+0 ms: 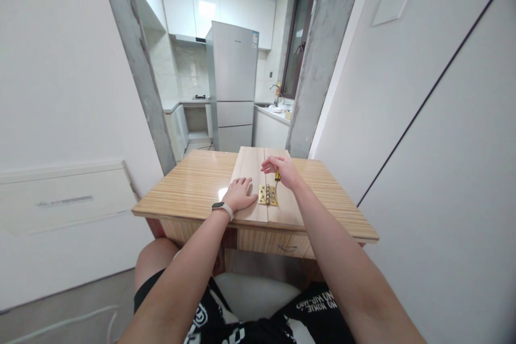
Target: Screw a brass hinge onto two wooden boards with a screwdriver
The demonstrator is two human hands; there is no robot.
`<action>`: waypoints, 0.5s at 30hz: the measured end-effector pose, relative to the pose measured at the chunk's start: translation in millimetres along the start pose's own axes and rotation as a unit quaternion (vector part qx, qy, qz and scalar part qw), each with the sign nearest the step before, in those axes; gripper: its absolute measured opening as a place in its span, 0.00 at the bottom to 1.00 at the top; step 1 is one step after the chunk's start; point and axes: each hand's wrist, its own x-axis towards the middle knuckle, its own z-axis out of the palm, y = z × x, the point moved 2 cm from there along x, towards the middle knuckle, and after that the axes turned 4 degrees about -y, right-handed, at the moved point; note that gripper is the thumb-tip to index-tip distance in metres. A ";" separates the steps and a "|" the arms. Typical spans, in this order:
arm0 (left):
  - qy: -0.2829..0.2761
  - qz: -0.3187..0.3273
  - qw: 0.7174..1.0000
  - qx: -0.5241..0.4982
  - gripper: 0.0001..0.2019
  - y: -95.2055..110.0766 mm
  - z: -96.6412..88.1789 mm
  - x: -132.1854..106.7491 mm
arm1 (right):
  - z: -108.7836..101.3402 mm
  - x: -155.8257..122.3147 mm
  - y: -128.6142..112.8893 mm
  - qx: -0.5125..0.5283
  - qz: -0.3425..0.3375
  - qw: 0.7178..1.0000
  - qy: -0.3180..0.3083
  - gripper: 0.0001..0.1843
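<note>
Two pale wooden boards lie side by side on the table, the left board (246, 164) and the right board (288, 209). A brass hinge (267, 195) spans the seam between them. My left hand (239, 194) rests flat on the left board, fingers spread, its thumb close to the hinge's left leaf. In my right hand (283, 170) is a screwdriver with a yellow and black handle (278, 174). Its shaft points down at the hinge's right leaf. Whether the tip sits in a screw is too small to tell.
The striped wooden table (181, 185) has a drawer with a metal handle (287, 248) below its front edge. White walls stand on both sides. Beyond the table are a silver refrigerator (236, 64), a counter and a sink tap (276, 91).
</note>
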 end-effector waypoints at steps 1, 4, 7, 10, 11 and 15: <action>0.000 0.000 1.000 0.000 0.39 0.0 -0.1 -0.1 | -0.9 0.8 -0.6 0.003 0.011 1.000 -0.015 0.30; 0.003 0.001 1.000 0.000 0.39 0.2 -0.1 -0.4 | 0.5 2.2 -1.6 0.015 0.034 0.998 -0.056 0.36; 0.007 0.008 1.000 -0.001 0.39 0.2 0.5 -0.4 | 4.1 3.8 -0.8 0.041 0.038 0.997 -0.052 0.40; 0.011 0.009 1.000 -0.001 0.39 -0.6 1.7 -0.1 | 8.3 6.6 3.4 0.048 0.021 0.999 0.000 0.41; 0.011 0.010 1.000 0.000 0.40 -0.9 2.1 0.0 | 10.1 7.4 5.4 0.037 0.014 0.999 0.023 0.41; 0.013 0.014 1.000 0.003 0.40 -2.4 3.1 0.2 | 18.7 6.0 11.7 -0.054 -0.021 0.982 0.179 0.40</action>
